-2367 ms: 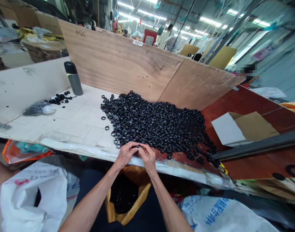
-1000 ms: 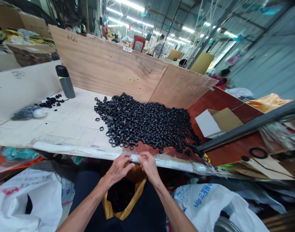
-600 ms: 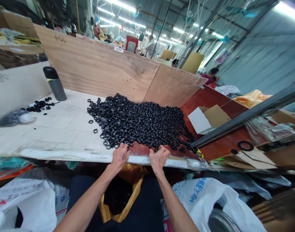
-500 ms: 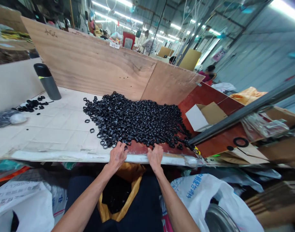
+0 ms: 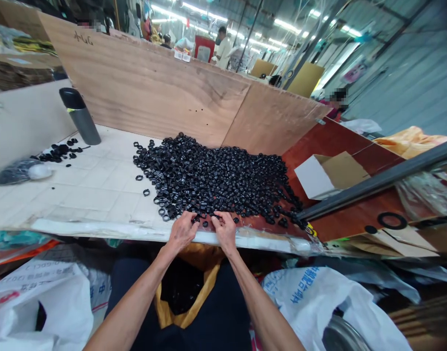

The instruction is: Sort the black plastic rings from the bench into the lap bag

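A big heap of small black plastic rings [image 5: 216, 178] covers the middle of the table. My left hand [image 5: 182, 230] and my right hand [image 5: 225, 230] rest side by side at the heap's near edge, by the table's front lip. Both have their fingers curled down into the nearest rings, fingertips close together. What the fingers hold is too small to make out. Under my hands, in my lap, hangs an open yellow bag [image 5: 183, 287] with black rings inside.
A grey flask with a black cap [image 5: 80, 117] stands at the back left, beside a small cluster of rings [image 5: 58, 151] and a filled plastic bag [image 5: 18, 170]. Plywood walls [image 5: 165, 92] fence the table. A cardboard box [image 5: 331, 175] lies right. White sacks [image 5: 44, 302] flank my legs.
My hands went from the table's lip over the yellow bag back up to the heap, spread apart at its edge, and have now drawn together again among the nearest rings.
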`<state>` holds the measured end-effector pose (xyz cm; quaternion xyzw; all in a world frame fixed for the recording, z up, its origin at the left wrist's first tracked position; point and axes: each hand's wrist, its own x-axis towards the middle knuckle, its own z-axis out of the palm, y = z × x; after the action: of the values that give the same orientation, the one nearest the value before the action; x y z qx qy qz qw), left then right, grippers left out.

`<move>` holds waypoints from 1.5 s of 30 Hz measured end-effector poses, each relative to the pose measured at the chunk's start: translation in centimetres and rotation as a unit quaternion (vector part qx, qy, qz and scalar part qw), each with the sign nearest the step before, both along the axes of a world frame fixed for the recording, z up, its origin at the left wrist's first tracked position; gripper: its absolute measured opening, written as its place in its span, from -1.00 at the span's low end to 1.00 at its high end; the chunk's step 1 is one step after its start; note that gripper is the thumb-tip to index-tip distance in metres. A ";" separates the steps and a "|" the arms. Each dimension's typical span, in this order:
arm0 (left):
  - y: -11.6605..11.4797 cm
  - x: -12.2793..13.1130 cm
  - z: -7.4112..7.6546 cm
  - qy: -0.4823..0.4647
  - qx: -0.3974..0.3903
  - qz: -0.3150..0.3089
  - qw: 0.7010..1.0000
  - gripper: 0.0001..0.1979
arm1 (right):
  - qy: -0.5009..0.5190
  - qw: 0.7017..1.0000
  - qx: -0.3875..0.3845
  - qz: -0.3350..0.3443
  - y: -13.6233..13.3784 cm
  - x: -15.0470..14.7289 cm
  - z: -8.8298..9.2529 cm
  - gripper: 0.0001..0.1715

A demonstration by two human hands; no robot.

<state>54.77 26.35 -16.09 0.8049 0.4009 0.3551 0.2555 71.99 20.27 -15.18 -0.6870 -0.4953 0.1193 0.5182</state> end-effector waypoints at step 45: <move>0.6 -1.3 1.0 -0.311 -0.302 -0.088 0.897 -0.66 | 0.283 0.941 0.039 0.180 0.3 -3.0 0.7 -0.67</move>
<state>53.43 26.97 -15.09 0.5692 0.3163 0.4253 0.6286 68.98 20.56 -14.50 -0.5035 -0.4477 0.3806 0.6333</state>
